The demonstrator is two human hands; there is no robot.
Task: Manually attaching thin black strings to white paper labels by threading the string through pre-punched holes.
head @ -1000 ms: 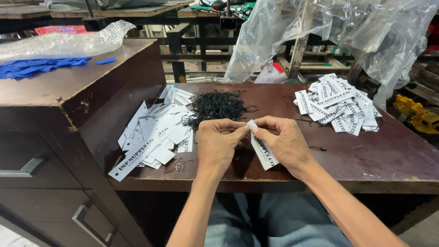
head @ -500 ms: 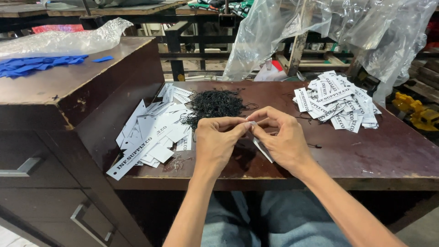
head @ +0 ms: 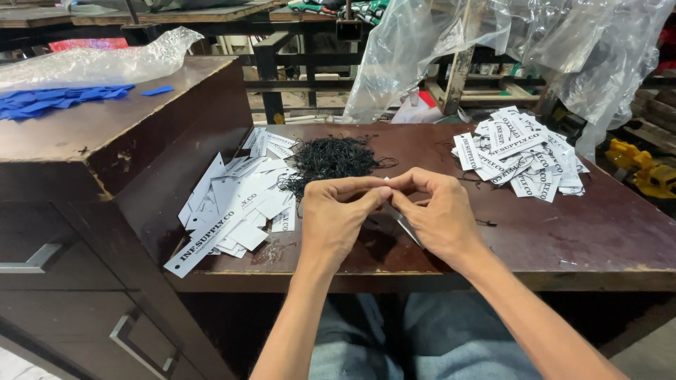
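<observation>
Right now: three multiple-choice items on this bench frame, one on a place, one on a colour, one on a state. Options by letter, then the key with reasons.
1. Where does the black string pile lie?
A. between the two tag piles
B. on the raised cabinet
C. on the floor

2. What colour are the pieces on the cabinet top?
A. red
B. blue
C. yellow

3. How are the hands?
A. flat on the table
B. far apart
C. fingertips pinched together over a white tag

Key: A, it sits between the left tag pile and right tag pile; B, they are plainly blue; C, left hand and right hand meet at the fingertips.
</observation>
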